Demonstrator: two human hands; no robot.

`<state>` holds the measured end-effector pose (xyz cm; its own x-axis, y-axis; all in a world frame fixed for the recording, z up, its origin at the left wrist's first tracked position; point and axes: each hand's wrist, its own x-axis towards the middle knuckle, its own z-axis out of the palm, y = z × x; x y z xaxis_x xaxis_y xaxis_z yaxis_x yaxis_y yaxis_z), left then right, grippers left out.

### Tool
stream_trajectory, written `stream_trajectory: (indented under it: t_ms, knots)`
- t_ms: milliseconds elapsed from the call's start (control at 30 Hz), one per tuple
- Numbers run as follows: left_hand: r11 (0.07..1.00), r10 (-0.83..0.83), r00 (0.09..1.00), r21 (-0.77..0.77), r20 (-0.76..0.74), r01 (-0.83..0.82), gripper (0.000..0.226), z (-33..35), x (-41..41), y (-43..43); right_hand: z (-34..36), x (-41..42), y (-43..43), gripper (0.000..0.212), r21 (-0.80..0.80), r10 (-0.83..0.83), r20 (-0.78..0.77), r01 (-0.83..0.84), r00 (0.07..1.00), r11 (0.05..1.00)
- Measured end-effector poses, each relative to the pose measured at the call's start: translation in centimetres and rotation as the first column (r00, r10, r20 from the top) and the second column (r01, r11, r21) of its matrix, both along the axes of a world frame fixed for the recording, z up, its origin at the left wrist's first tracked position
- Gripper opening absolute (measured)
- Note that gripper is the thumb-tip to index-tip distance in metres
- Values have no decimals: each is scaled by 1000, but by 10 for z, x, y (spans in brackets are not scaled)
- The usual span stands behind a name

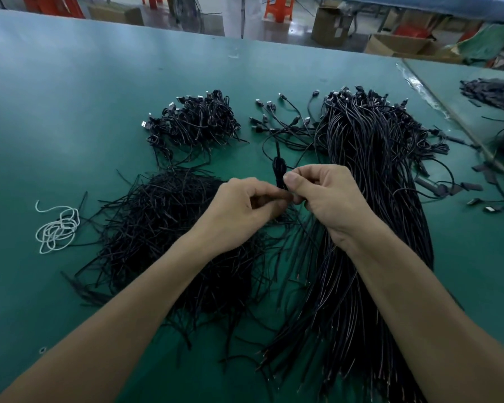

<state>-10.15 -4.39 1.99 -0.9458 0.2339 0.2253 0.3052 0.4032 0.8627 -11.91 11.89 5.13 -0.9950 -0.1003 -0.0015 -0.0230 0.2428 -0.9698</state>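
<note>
Hands meet above a green worktop: left hand and right hand both pinch a folded black cable, between piles of black cables.

tie pile left of cable bundle, coiled cables behind

Dim, cool overhead light falls evenly on the teal-green matte surface, with a pale sheen toward the upper left of the frame; shadows are soft, the edges bow from wide-angle distortion, the far background is slightly blurred
</note>
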Motion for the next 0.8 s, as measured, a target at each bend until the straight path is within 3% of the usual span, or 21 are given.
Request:
stream_trajectory:
  t_ms: [133, 300, 333, 400, 500, 600, 733, 800]
  knots:
    - [994, 45, 987, 93, 154, -60, 38, 4, -2, 5, -4, 3, -4, 18, -15, 26, -84, -27, 996, 1000]
    - [839, -180, 879, 535, 442, -98, 71, 8, -4, 4, -4, 4, -2, 18, -8, 94, -148, -97, 984, 995]
    - [829, -188, 856, 546, 481, -125, 78, 7, -5, 3, -5, 5, -2, 17, -4, 126, -141, -128, 982, 992]
    - [857, -126, 857, 491, 499, -160, 66, 6, -8, 1, -7, 8, -3, 16, 5, 198, -118, -199, 973, 980]
    - [879, -105, 913, 467, 394, -100, 35, 6, -10, -5, -14, 9, -2, 12, -69, 220, -39, -223, 975, 972]
    - [892, -133, 951, 452, 280, -9, 35, 9, -9, -14, -18, 8, 0, 16, -168, 175, 53, -164, 983, 972]
    - [993, -39, 999, 110, -37, 42, 36, 10, -5, -16, -18, 6, -2, 15, -266, 141, 125, -104, 982, 958]
    - [995, -88, 985, 43, -151, 95, 33, 10, 0, -14, -19, 4, -2, 17, -278, 142, 139, -99, 980, 956]
